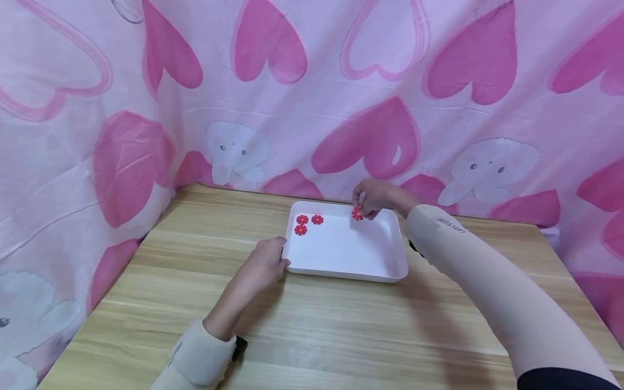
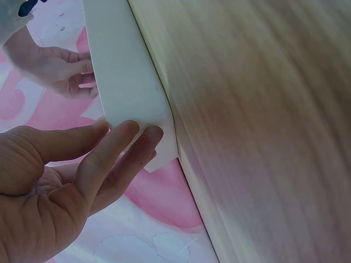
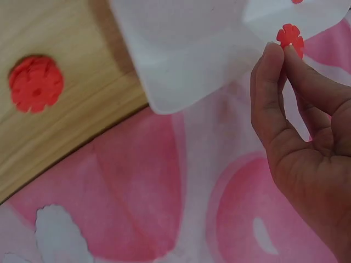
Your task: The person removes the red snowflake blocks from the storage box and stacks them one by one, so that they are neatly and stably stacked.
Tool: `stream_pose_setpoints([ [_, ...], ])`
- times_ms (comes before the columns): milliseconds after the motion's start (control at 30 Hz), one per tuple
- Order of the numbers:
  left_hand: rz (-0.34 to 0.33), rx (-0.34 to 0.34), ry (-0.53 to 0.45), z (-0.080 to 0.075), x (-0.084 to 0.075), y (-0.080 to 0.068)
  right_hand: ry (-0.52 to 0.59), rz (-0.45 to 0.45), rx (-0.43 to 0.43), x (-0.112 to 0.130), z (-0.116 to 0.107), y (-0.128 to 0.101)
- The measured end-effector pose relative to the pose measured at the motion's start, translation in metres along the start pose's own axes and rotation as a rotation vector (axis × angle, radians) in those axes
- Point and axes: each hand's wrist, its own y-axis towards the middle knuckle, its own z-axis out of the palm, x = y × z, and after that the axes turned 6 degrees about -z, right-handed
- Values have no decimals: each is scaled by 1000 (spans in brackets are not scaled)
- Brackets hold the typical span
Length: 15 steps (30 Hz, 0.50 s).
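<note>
A white tray lies on the wooden table. Three red flower-shaped discs lie in its far left corner. My right hand hovers over the tray's far right part and pinches another red disc between thumb and fingers. The right wrist view shows that pinch on the disc above the tray's corner. My left hand rests against the tray's left side. In the left wrist view its straight fingers touch the tray's outer wall.
One more red disc lies on the wood just outside the tray's far corner, seen only in the right wrist view. A pink heart-print cloth closes off the back and left of the table. Bare wood stretches in front of the tray.
</note>
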Motion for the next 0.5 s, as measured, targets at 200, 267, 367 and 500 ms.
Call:
stream_pose_setpoints([
  [200,-7,9,-16,0,-1,-1,2,32,-28,-12,-10,-18],
  [267,-8,9,-20,0,0,-1,3,30,-30,-17,-13,-23],
  [367,1,5,-10,-1,0,-1,9,32,-29,-26,-19,-29],
  [500,12,-1,-2,-2,2,-1,20,30,-24,-38,-26,-37],
])
